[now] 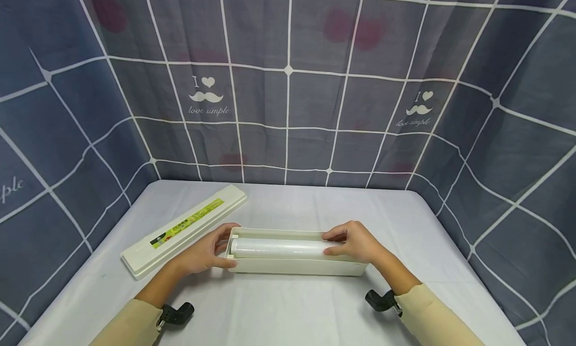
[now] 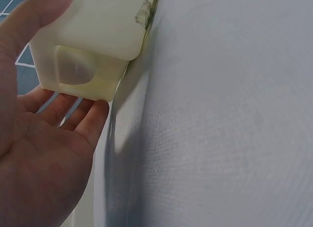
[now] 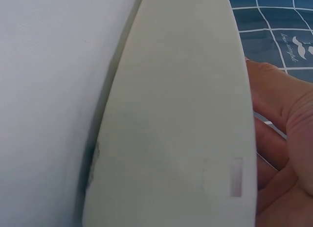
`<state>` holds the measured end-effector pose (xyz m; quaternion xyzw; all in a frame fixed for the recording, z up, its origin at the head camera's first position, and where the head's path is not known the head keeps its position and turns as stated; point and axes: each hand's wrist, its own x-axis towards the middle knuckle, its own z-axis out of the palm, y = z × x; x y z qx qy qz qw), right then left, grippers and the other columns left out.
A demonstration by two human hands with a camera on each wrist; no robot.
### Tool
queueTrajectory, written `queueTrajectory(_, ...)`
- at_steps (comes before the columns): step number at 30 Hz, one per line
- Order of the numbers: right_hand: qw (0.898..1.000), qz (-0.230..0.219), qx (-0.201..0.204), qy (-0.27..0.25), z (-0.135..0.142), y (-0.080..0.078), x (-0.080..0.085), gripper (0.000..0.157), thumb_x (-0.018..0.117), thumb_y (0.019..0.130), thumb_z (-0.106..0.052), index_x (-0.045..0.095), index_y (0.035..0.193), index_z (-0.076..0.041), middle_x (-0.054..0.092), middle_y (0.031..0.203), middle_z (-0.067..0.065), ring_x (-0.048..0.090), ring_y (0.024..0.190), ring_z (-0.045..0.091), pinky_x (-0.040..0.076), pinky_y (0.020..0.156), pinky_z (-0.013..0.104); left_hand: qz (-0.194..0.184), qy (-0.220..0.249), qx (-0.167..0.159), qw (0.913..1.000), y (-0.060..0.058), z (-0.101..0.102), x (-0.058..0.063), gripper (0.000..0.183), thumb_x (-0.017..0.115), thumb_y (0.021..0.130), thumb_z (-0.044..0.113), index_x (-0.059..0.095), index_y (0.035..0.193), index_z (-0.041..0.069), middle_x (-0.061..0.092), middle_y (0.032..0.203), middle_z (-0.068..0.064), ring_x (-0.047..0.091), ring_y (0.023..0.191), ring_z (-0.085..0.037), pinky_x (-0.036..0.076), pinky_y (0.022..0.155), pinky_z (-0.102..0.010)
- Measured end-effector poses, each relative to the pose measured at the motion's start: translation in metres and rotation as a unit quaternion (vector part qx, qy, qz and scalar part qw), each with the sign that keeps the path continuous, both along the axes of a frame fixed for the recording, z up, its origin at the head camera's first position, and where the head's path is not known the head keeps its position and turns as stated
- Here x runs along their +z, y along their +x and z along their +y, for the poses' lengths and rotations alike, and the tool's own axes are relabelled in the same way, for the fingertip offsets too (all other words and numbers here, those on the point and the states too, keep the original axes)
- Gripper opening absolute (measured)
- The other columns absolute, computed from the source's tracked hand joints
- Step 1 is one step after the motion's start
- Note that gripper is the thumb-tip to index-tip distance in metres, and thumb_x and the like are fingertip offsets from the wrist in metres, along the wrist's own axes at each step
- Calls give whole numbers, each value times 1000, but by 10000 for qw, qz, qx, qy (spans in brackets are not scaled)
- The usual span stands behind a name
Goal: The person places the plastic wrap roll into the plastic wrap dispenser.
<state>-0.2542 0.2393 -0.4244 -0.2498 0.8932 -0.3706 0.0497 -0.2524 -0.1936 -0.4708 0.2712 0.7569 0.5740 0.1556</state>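
A long cream-coloured cling film box lies lidless on the table, with a roll of cling film inside. My left hand grips the box's left end, thumb on the front wall and fingers round the far side. In the left wrist view, the left hand holds the box end near its recess. My right hand reaches over the front wall and pinches the roll near its right end. The box's front wall partly hides the right hand in the right wrist view.
The cream lid with a green-yellow label lies slantwise on the table, behind and left of the box. White cloth covers the table. A grey checked curtain stands behind and on both sides.
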Motion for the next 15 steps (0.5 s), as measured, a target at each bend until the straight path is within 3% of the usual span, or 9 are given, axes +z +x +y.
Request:
queueTrajectory(10,9994,-98,-96,-304,7,5,11,38,88,81,-28,79,112,-7,79,109,10,76,101,27,61,87,28,-14,28,-21,10000,-1,-1,-1,94,87,78,4,31,154,-1,42,152,-24,50,131,-5,40,108,-8)
queueTrajectory(12,9989,-94,-113,-453,10,6,13,37,88,81,-28,80,111,-9,78,110,12,76,102,29,61,87,25,-14,22,-8,10000,-2,-1,-1,95,88,78,5,31,153,0,43,152,-23,50,132,-8,40,108,-8)
queueTrajectory(15,9972,-108,-157,-720,16,8,15,35,87,83,-27,79,112,-10,77,114,16,74,105,33,60,87,22,41,19,-23,10000,-2,0,-2,95,88,78,6,31,153,-2,43,151,-24,47,137,-21,39,109,-7)
